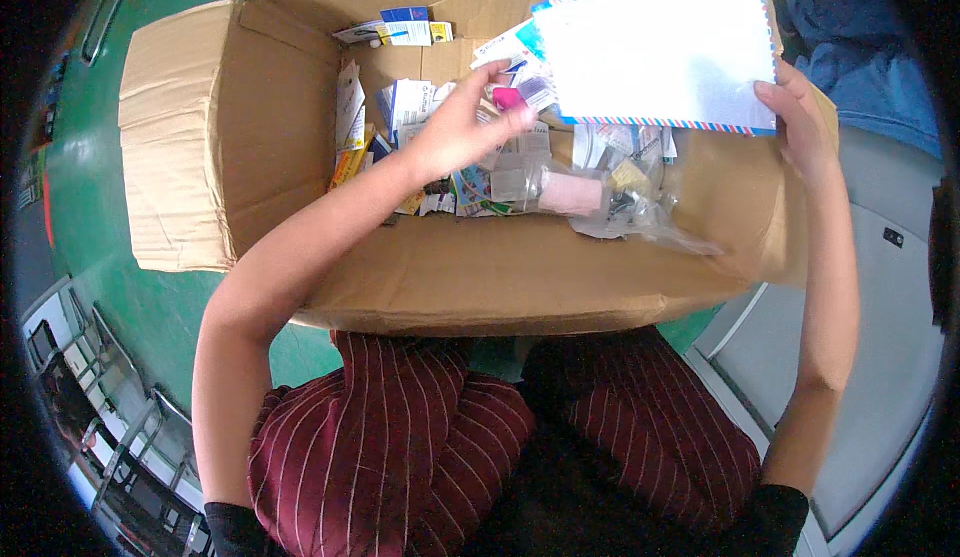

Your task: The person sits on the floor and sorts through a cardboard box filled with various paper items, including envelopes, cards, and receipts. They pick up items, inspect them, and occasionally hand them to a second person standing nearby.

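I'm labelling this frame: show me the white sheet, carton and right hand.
White sheet (655,55), head view: middle of its face.
Carton (520,275), head view: near side.
Right hand (806,125), head view: its middle.

Clock from frame centre. Open cardboard box (520,282) fills 12. Left hand (465,132) at 12, over the box, pinching a small pink item (507,99); exact kind unclear. Right hand (802,129) at 2, thumb on top, gripping the lower right corner of a white airmail envelope (655,52) at 1, red-blue striped border. Inside box: blue-and-white carton (405,29) at 11, clear plastic bag (655,215) plus pink pad (571,194) at 2. Denim (865,72) at 2, outside. Maroon pinstriped trousers (390,447) at 6–7. Green floor (165,322) at 9.
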Available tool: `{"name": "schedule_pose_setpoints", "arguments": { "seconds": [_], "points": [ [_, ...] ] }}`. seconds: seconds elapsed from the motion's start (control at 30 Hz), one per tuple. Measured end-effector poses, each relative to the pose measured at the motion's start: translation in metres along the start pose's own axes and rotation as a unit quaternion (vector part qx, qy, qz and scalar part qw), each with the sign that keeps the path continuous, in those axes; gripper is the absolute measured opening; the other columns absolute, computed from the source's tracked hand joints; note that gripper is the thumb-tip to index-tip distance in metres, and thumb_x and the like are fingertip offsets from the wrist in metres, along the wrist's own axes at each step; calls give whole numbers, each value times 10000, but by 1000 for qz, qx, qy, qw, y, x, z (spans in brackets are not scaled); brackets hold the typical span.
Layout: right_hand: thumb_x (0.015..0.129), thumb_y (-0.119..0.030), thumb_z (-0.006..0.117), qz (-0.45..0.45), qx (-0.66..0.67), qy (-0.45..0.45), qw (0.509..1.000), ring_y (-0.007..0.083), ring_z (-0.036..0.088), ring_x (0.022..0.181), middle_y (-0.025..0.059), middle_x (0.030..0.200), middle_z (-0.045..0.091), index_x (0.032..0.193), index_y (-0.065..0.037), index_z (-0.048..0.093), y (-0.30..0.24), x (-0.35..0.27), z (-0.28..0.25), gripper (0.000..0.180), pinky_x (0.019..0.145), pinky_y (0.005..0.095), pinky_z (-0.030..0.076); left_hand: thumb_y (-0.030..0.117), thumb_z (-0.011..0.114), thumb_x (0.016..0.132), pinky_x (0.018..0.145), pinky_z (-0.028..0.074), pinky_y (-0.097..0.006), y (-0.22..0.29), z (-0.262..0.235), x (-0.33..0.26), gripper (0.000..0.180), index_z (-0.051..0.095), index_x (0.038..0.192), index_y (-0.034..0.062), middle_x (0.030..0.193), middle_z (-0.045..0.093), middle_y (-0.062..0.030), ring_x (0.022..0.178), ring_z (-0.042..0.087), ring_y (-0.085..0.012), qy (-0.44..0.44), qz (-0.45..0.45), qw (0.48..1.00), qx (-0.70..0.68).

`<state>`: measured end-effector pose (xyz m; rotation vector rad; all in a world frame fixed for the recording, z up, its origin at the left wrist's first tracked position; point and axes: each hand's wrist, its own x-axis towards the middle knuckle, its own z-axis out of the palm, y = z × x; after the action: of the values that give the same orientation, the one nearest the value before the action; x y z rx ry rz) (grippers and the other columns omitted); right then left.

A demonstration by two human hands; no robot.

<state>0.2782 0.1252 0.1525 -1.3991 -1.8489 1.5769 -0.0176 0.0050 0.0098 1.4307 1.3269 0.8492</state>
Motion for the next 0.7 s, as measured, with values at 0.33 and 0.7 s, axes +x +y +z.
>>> {"name": "schedule_pose_setpoints", "arguments": {
  "seconds": [0.33,0.7],
  "points": [
    [843,-255,407,-55,379,-141,913,134,481,556,56,738,534,972,-32,494,24,38,21,272,519,265,404,215,578,765,554,434,-187,115,-66,17,445,369,1136,82,953,542,-29,768,544,-95,45,59,915,-398],
    [726,-174,492,-89,-578,-107,804,299,547,870,177,887,563,872,-26,575,131,104,137,224,733,381,443,168,549,788,513,395,-190,175,-68,23,263,452,1001,48,808,533,-29,666,493,-64,82,211,921,-316]
  ]
}}
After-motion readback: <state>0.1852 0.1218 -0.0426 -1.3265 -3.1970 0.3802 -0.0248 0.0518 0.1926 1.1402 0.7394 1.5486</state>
